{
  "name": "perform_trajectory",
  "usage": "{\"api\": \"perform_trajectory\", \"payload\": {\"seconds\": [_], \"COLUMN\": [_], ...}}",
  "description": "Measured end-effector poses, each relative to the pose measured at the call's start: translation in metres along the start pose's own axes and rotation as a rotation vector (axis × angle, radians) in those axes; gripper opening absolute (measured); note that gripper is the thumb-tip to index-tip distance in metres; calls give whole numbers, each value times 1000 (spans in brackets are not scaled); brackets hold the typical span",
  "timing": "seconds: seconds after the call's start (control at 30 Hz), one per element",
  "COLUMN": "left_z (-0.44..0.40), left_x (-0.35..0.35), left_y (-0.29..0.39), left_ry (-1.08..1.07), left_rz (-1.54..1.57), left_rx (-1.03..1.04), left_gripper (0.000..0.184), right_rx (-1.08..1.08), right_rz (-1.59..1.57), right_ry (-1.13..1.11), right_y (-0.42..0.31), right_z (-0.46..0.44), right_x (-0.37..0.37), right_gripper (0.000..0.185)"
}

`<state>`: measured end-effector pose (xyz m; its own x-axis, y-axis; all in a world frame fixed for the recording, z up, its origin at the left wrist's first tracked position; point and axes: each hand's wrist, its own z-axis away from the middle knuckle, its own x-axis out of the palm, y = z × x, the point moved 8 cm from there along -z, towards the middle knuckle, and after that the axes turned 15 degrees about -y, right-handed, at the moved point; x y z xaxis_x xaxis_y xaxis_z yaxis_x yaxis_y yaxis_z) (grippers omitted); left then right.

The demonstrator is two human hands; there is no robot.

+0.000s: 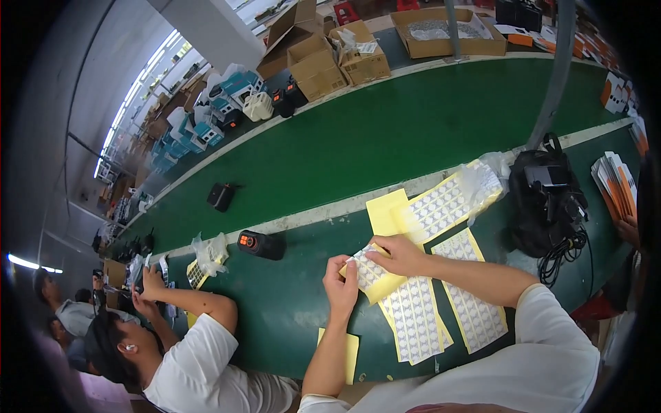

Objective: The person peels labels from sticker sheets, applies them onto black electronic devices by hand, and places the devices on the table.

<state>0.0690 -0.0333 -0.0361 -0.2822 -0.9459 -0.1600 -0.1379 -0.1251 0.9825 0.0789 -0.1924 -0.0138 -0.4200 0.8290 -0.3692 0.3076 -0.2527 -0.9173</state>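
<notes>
From afar I see the left hand and right hand, fingers of both clamped on a curled sticker sheet between them; likely a peeling step, the next move calling for steady pinching.

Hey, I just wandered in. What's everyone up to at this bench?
Someone is holding a yellow-backed label sheet in both hands, the left hand at one edge and the right hand at the upper part. More label sheets lie on the green bench, with a black-and-orange device to the left. Further left, a co-worker has both hands raised, handling something too small to make out.
</notes>
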Motion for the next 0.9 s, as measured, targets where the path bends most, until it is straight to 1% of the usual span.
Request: {"api": "perform_trajectory", "payload": {"seconds": [0.1, 0.17, 0.23, 0.4, 0.5, 0.57, 0.9], "left_z": [0, 0, 1, 1, 1, 1, 1], "left_x": [-2, -1, -3, 0, 0, 1, 0], "left_y": [1, 0, 2, 0, 3, 5, 5], "left_ry": [46, 52, 47, 31, 25, 29, 34], "left_rz": [-1, -2, -10, 33, 17, 12, -12], "left_rx": [57, 66, 80, 30, 44, 46, 41], "left_gripper": [10, 10, 9, 11, 11, 11, 11], "right_rx": [14, -46, -40, -57, -21, -70, -39], "right_rz": [1, 35, 35, 62, 22, 39, 34], "right_ry": [-23, 19, 23, 33, 16, 41, 24], "right_y": [4, 3, 4, 0, 3, 0, 1], "right_z": [0, 0, 0, 0, 1, 1, 0], "right_x": [3, 1, 2, 0, 2, 0, 0], "right_gripper": [28, 20, 20, 20, 20, 19, 20]}}
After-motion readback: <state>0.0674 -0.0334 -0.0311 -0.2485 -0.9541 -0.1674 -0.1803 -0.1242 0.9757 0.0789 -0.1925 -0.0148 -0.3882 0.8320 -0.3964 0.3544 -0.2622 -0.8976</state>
